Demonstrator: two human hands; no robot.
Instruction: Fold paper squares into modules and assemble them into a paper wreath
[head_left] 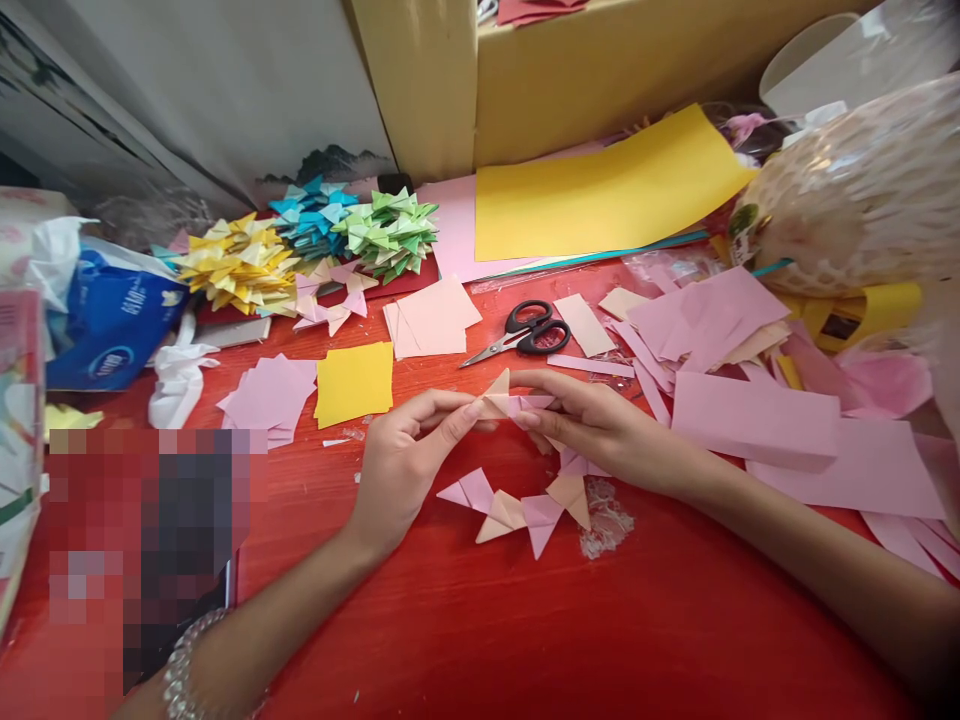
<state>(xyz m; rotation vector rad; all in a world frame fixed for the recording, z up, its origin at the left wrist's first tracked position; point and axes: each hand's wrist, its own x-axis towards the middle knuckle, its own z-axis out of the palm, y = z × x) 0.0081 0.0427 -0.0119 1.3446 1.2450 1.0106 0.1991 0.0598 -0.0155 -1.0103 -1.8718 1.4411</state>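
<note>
1. Mid-frame, the left hand and right hand pinch a small folded paper piece between fingertips, above the red surface.
2. More folded units lie just below.
3. Scissors rest above the hands.

Pink-and-peach folded paper, red table

Both forearms bare, no sleeves; beaded silver bracelet on left wrist (partly cut off by frame).
</note>
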